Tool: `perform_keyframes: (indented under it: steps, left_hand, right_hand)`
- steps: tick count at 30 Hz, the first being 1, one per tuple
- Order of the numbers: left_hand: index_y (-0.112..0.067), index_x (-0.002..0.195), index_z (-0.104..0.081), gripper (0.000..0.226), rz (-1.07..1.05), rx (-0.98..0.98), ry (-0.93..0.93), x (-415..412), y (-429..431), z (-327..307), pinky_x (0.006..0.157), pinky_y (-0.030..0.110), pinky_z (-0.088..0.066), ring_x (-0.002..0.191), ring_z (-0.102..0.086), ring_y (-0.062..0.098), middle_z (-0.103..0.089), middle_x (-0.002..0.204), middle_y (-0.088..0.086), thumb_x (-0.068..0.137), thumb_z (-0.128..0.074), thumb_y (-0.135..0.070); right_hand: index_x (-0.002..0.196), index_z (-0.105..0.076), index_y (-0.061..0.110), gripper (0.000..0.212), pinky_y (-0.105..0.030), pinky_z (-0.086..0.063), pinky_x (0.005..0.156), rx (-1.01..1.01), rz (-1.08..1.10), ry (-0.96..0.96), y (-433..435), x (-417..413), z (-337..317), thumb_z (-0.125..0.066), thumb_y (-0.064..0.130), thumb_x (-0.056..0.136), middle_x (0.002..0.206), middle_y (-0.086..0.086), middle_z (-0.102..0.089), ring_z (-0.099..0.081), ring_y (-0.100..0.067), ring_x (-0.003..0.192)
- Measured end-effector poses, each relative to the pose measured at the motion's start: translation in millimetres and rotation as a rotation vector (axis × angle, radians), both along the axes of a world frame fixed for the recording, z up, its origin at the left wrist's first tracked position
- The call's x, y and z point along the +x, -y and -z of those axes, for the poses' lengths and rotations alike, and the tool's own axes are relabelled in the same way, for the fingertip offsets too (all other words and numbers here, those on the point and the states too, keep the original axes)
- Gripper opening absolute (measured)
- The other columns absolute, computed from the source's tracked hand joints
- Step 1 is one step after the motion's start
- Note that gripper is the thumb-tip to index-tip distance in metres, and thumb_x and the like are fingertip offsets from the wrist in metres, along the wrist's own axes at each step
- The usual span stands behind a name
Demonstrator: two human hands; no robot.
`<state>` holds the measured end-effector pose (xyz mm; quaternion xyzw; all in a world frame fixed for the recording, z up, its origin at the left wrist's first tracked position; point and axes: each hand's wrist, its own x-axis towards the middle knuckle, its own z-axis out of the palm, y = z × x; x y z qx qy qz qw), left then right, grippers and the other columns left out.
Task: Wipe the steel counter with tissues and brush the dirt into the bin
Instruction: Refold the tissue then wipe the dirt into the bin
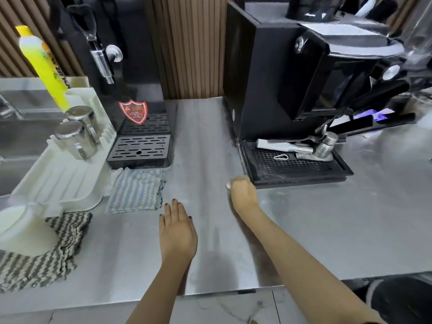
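The steel counter [327, 230] fills the middle of the view. My right hand [243, 192] grips a small white tissue [228, 185], of which only a corner shows at the fingers. It sits on the counter just off the front left corner of the espresso machine's drip tray [297, 169]. My left hand [177, 230] lies flat on the counter with straight fingers, nearer to me and left of the right hand. A dark bin [402, 298] shows below the counter's front edge at the bottom right.
A black water dispenser [131, 73] with its grate stands at the back left. A striped blue cloth [136, 190] and a grey striped cloth [46, 251] lie on the left. A white drying rack [60, 174] holds steel cups. The espresso machine [292, 73] stands at the back right.
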<state>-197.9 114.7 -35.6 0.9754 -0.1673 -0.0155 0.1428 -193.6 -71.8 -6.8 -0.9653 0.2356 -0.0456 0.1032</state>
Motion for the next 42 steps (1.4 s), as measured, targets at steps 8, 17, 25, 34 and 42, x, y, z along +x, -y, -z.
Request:
perform_keyframes:
  steps: [8,17,25,34,42]
  left_hand:
    - [-0.007,0.147,-0.008,0.052,0.042,0.01,-0.026,-1.8,-4.4,-3.5,0.118,0.036,-0.002,0.144,0.002,0.024,-0.002,0.157,0.007,0.099,-0.015,-0.026]
    - [-0.009,0.147,-0.009,0.052,0.117,0.004,-0.016,-13.3,-12.9,-2.8,0.118,0.035,-0.003,0.144,0.001,0.022,-0.003,0.157,0.005,0.099,-0.017,-0.026]
    - [-0.009,0.147,-0.01,0.052,0.108,-0.001,-0.011,-13.3,-11.4,-2.5,0.118,0.034,-0.002,0.144,0.0,0.021,-0.004,0.157,0.005,0.099,-0.017,-0.026]
    - [-0.009,0.147,-0.013,0.052,0.103,0.019,0.013,-9.9,-10.0,-3.6,0.117,0.034,-0.004,0.144,-0.001,0.021,-0.007,0.156,0.004,0.098,-0.019,-0.025]
    - [-0.008,0.146,-0.018,0.05,0.103,0.028,0.025,-9.7,-8.1,-4.5,0.117,0.035,-0.006,0.144,-0.006,0.022,-0.011,0.156,0.005,0.098,-0.022,-0.023]
  right_hand:
    - [0.103,-0.063,-0.001,0.024,-0.035,-0.045,0.088,0.084,-0.065,-0.093,-31.6,-13.0,-4.2,-0.045,-0.002,0.086,0.108,-0.018,-0.061,-0.056,-0.029,0.107]
    - [0.095,-0.068,0.004,0.016,-0.027,-0.052,0.078,0.079,0.116,-0.031,-38.6,-15.5,-12.5,-0.061,0.002,0.081,0.098,-0.013,-0.068,-0.063,-0.026,0.097]
    - [0.1,-0.063,-0.002,0.022,-0.032,-0.05,0.077,0.073,0.129,0.064,-13.7,-21.5,6.5,-0.047,-0.008,0.085,0.103,-0.015,-0.063,-0.056,-0.028,0.105]
    - [0.095,-0.06,0.006,0.022,-0.035,-0.045,0.088,0.092,-0.078,0.014,-9.2,-26.6,-5.2,-0.043,-0.006,0.086,0.103,-0.018,-0.056,-0.054,-0.028,0.108]
    - [0.078,-0.069,0.006,0.012,-0.025,-0.049,0.076,0.189,-0.434,-0.115,-36.8,-128.5,13.9,-0.064,0.0,0.068,0.087,-0.011,-0.066,-0.06,-0.024,0.09]
